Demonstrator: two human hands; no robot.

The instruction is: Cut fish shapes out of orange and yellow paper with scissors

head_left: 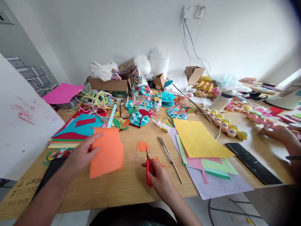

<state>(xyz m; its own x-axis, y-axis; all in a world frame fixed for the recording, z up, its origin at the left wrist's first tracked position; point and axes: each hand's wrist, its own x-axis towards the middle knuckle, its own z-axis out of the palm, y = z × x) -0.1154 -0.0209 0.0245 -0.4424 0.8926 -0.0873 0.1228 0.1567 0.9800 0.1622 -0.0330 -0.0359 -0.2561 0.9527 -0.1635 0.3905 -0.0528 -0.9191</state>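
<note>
Well, right hand holds scissors, left hand touches orange paper

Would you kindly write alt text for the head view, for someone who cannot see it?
A person's right hand holds red-handled scissors and the left hand touches an orange sheet, over a wooden table. Coloured papers and a phone lie rightward; another person's hand is beyond.

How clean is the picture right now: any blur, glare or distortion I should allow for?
Head view: left hand and orange sheet look slightly blurred; head view: scissors read sharper; head view: pale sheen on the table at right; head view: right-hand corners darkened, wide-angle stretching towards the edges.
</note>
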